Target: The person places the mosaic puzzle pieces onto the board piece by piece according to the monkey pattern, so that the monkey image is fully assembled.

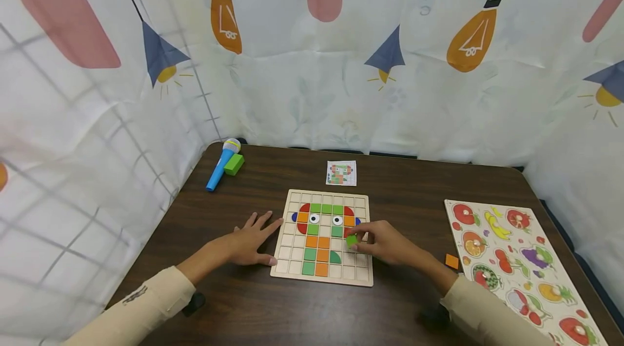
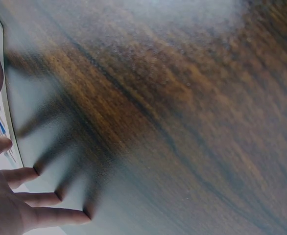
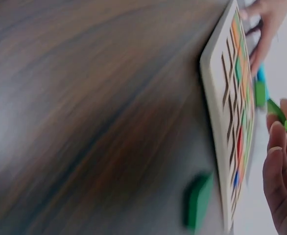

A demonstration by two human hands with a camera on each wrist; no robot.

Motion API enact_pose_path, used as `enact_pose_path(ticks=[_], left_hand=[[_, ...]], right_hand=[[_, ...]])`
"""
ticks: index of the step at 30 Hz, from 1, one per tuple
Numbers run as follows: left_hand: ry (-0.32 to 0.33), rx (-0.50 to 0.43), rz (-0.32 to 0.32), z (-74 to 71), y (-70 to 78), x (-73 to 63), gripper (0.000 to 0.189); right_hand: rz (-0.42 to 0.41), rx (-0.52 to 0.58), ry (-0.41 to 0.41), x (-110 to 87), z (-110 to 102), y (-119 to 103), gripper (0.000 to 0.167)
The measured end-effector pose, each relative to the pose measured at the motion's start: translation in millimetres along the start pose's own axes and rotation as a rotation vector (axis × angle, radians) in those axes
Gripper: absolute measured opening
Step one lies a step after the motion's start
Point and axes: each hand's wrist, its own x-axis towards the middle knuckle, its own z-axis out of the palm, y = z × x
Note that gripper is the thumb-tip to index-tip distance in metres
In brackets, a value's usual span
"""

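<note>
A wooden grid board lies on the table, with coloured square and curved tiles forming a figure with two round eyes. My left hand is spread flat beside its left edge, thumb and index finger touching that edge. In the left wrist view the fingers of this left hand are stretched out over the tabletop. Over the board's right side my right hand pinches a small green tile between thumb and fingers. From the right wrist view, the green tile looks thin, with a curved side.
A pattern card lies behind the board. Back left are a toy microphone and a green block. To the right lie an orange block and a fruit puzzle board. A dark green piece rests beside the grid board.
</note>
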Motion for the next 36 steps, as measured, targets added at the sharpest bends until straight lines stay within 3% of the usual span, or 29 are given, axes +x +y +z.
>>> enact_pose_path(ticks=[15,28,36], left_hand=[[-0.012,0.0,-0.009,-1.6,3.8,0.0,0.095],[-0.005,-0.001,-0.007,-1.0,2.1,-0.4,0.096],[-0.003,-0.006,-0.002,0.5,0.4,-0.3,0.097]], right_hand=[[0.007,0.067,-0.02,49.3,48.5,-31.4,0.025],[0.014,0.055,-0.005,70.9,73.6,-50.4,0.023],[0.045,-0.041,0.012,75.9,83.7,-57.9,0.023]])
